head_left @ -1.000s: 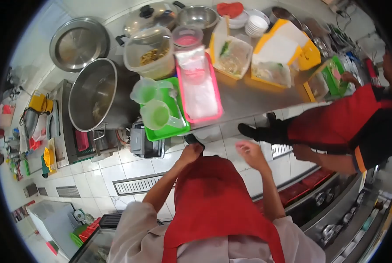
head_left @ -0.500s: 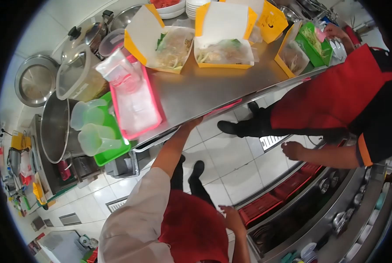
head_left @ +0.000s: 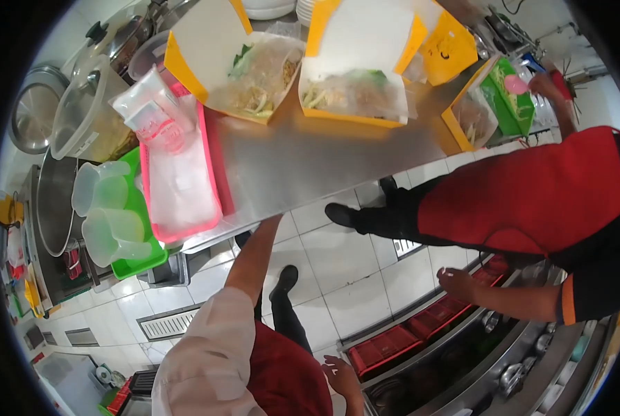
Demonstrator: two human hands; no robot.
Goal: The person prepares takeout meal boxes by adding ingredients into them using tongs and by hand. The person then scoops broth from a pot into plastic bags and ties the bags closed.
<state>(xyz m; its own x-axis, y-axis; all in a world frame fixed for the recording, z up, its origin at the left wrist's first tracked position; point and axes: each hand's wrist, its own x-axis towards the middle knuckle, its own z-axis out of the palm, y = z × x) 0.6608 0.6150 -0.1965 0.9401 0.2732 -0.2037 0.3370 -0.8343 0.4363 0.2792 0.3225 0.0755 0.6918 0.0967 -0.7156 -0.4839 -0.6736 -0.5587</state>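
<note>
My left forearm (head_left: 253,256) reaches up to the front edge of the steel table (head_left: 282,166). The left hand is hidden beneath that edge, so its fingers do not show. My right hand (head_left: 340,376) hangs low beside my red apron, empty, with its fingers apart. Nearest my left arm on the table is a pink tray (head_left: 216,201) holding white sheets and a clear plastic packet (head_left: 159,118). Two yellow takeaway boxes stand open behind, a left one (head_left: 251,114) and a middle one (head_left: 355,116), both with food and plastic bags inside.
Clear measuring jugs (head_left: 116,229) sit on a green tray (head_left: 140,260) at the left. A co-worker in a red apron (head_left: 504,194) stands at right, one hand (head_left: 546,87) over a green container (head_left: 514,114). Red crates (head_left: 386,347) line the counter behind.
My left hand has slipped out of sight under the table edge, and the pink strip below that edge no longer shows. The view has shifted, and my right hand appears lower and further left.
</note>
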